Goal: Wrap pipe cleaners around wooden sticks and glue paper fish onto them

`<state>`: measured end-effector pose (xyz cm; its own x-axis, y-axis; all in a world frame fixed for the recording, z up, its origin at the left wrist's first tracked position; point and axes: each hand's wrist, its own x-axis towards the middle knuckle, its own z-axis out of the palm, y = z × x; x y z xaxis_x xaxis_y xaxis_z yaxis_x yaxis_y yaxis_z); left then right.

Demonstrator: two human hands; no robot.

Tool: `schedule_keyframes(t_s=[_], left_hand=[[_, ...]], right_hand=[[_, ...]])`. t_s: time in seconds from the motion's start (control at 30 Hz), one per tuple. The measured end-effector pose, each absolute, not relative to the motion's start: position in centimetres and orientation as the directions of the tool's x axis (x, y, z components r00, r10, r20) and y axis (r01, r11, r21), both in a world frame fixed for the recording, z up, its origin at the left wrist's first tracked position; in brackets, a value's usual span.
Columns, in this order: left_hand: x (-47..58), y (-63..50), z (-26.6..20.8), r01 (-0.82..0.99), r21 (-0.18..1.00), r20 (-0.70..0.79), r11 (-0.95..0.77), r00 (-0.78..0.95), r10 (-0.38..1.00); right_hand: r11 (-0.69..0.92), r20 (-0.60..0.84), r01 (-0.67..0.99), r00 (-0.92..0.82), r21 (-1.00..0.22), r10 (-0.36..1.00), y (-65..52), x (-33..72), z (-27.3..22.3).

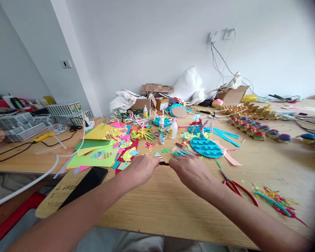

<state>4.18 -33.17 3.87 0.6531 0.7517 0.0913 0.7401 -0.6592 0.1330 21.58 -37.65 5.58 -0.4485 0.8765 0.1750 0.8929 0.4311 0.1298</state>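
A short dark brown pipe cleaner [163, 163], coiled at its left part, is stretched between my two hands above the table's middle. My left hand [145, 168] pinches its left end with closed fingers, and my right hand [190, 170] grips the other end. Most of my fingertips are hidden behind the backs of the hands. Just beyond lie a small striped paper fish [158, 156], green paper scraps [165, 150] and a bundle of blue pipe cleaners [180, 153]. A blue painted egg-tray disc [207, 147] rests past my right hand.
Coloured paper [94, 160] and a black phone [84, 185] lie left. Glue bottles [173, 130] stand at the back. Red-handled scissors [237, 187] and paper shreds [277, 199] lie right, before painted egg-carton strips [258, 134]. A white tube [46, 176] crosses the left side.
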Motion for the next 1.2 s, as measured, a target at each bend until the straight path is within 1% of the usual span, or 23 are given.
schedule_keyframes(t_s=[0.07,0.1,0.13,0.2,0.27,0.3,0.33,0.4,0.47,0.5,0.53,0.6,0.63,0.67,0.7,0.77,0.83,0.87,0.93,1.0,1.07,1.13,1.2], left_hand=[[3.8,-33.6,5.0,0.702,0.103,0.025,-0.705,0.706,0.707],[3.6,-33.8,5.7,0.669,0.128,-0.007,-0.732,0.739,0.674],[3.3,-33.9,6.4,0.622,0.183,-0.036,-0.761,0.778,0.627],[2.9,-34.2,7.6,0.496,0.368,-0.064,-0.787,0.857,0.511],[2.5,-34.5,8.1,0.406,0.578,-0.055,-0.708,0.885,0.463],[2.5,-34.7,8.0,0.378,0.678,-0.043,-0.63,0.877,0.479],[2.5,-34.8,7.7,0.355,0.769,-0.031,-0.532,0.851,0.524],[2.9,-35.0,6.6,0.279,0.91,-0.024,-0.308,0.775,0.631],[3.5,-35.0,5.3,0.197,0.968,-0.026,-0.158,0.7,0.714],[3.8,-34.8,4.7,0.167,0.979,-0.022,-0.119,0.665,0.747],[4.2,-34.6,4.3,0.15,0.983,-0.017,-0.101,0.63,0.776],[4.6,-34.0,3.6,0.172,0.977,0.004,-0.124,0.572,0.82],[4.8,-33.6,3.3,0.215,0.963,0.021,-0.164,0.548,0.836],[4.8,-33.3,3.1,0.279,0.935,0.042,-0.219,0.526,0.85],[4.9,-32.9,2.9,0.358,0.89,0.069,-0.283,0.507,0.859],[4.8,-32.5,2.8,0.531,0.746,0.12,-0.403,0.488,0.865],[4.7,-32.3,2.7,0.673,0.555,0.149,-0.488,0.497,0.855],[4.7,-32.3,2.7,0.721,0.459,0.15,-0.52,0.514,0.845],[4.6,-32.5,2.9,0.775,0.288,0.129,-0.562,0.55,0.825],[4.4,-32.8,3.2,0.795,0.163,0.077,-0.584,0.58,0.811],[4.1,-33.2,3.8,0.784,0.095,0.03,-0.613,0.613,0.789],[3.8,-33.4,4.6,0.739,0.084,-0.006,-0.668,0.671,0.741],[3.4,-33.5,5.7,0.676,0.117,-0.051,-0.728,0.736,0.675]], right_hand=[[0.46,0.099,0.884,-0.467,0.09,0.879,-37.7,22.0,6.7],[0.486,0.061,0.874,-0.486,0.016,0.872,-37.7,22.4,7.3],[0.519,0.017,0.849,-0.52,-0.102,0.854,-37.6,22.8,7.9],[0.539,-0.052,0.726,-0.615,-0.426,0.787,-37.4,23.6,8.7],[0.44,-0.059,0.539,-0.677,-0.718,0.733,-37.1,24.3,8.8],[0.365,-0.043,0.455,-0.67,-0.812,0.741,-36.9,24.4,8.6],[0.304,-0.012,0.38,-0.642,-0.874,0.767,-36.8,24.4,8.1],[0.245,0.072,0.254,-0.542,-0.936,0.837,-36.6,23.9,6.8],[0.265,0.175,0.171,-0.412,-0.949,0.894,-36.4,22.9,5.3],[0.261,0.198,0.164,-0.325,-0.951,0.925,-36.4,22.3,4.5],[0.265,0.216,0.186,-0.248,-0.946,0.945,-36.3,21.7,3.9],[0.277,0.253,0.333,-0.112,-0.902,0.961,-36.2,20.8,3.0],[0.295,0.293,0.45,-0.076,-0.843,0.953,-36.1,20.5,2.7],[0.313,0.341,0.581,-0.064,-0.751,0.938,-36.1,20.3,2.5],[0.321,0.382,0.708,-0.078,-0.629,0.921,-36.0,20.2,2.4],[0.301,0.405,0.889,-0.148,-0.346,0.902,-35.9,20.3,2.4],[0.262,0.347,0.959,-0.211,-0.107,0.914,-35.9,20.4,2.5],[0.26,0.304,0.965,-0.242,-0.018,0.921,-35.9,20.5,2.7],[0.307,0.226,0.946,-0.324,0.107,0.919,-36.2,20.5,3.2],[0.369,0.151,0.915,-0.393,0.164,0.907,-36.6,20.4,3.9],[0.422,0.081,0.891,-0.439,0.171,0.895,-37.1,20.3,4.7],[0.476,0.026,0.867,-0.484,0.145,0.875,-37.4,20.4,5.6],[0.53,-0.004,0.846,-0.531,0.062,0.847,-37.5,20.8,6.4]])
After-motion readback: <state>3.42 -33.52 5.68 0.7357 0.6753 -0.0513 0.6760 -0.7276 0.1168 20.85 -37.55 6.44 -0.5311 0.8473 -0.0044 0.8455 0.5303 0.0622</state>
